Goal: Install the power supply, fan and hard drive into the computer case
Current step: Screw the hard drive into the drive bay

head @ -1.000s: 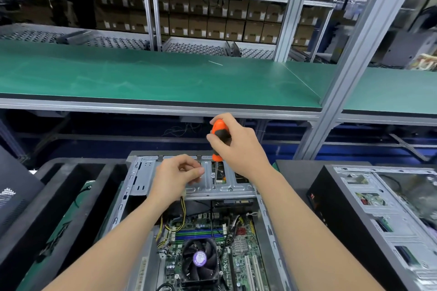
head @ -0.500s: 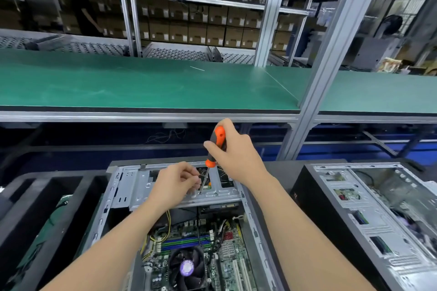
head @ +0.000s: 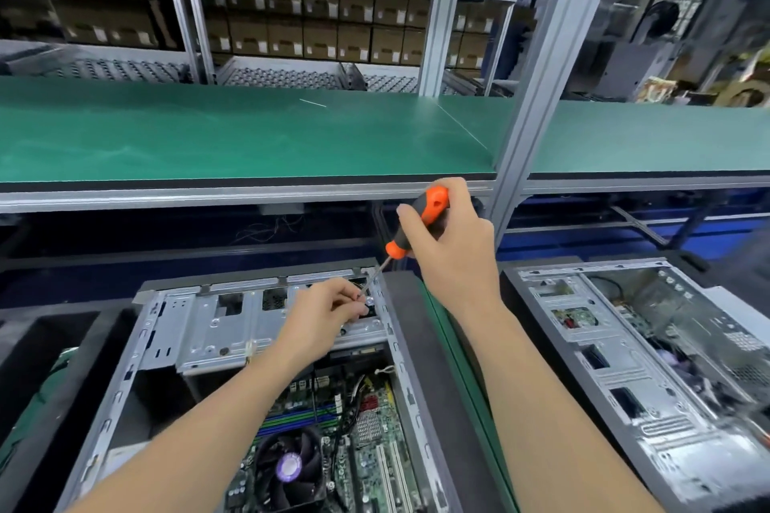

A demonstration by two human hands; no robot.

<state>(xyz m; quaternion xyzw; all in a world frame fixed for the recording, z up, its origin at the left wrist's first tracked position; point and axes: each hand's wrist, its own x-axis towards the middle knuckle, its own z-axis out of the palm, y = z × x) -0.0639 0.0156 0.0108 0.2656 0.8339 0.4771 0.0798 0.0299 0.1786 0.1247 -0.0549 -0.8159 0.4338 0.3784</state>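
Racking (head: 435, 12) of pale aluminium fills the back of the room. Its shelves are stacked with rows of brown cardboard boxes (head: 333, 33), and roller tracks (head: 283, 77) run beneath them. In front of it a long green shelf (head: 250, 133) crosses the whole view, broken by a slanting aluminium post (head: 541, 96). The space under the shelf is dark, with a few loose wires hanging there.

Below that, the work surface (head: 437, 321) shows only as a narrow green strip beside a dark tray (head: 416, 367). The tray holds the open computer case (head: 125, 379), which lies on its side directly under the camera. The motherboard faces up, with a round cooler fan (head: 289, 466) near the bottom edge of the view. A silver drive cage (head: 208, 325) spans the far end of the case; whether a hard drive sits inside it cannot be told. A second open case (head: 625, 367) lies to the right, well apart from both hands.

The right hand (head: 454, 254) is raised over the far right corner of the computer case. Its fingers are curled round the orange-and-black handle of a screwdriver (head: 433, 202) that tilts down and to the left. The left hand (head: 321, 321) rests on the drive cage, its fingers bunched and pinching round the tip of the shaft. Whether a screw sits there is too small to tell.
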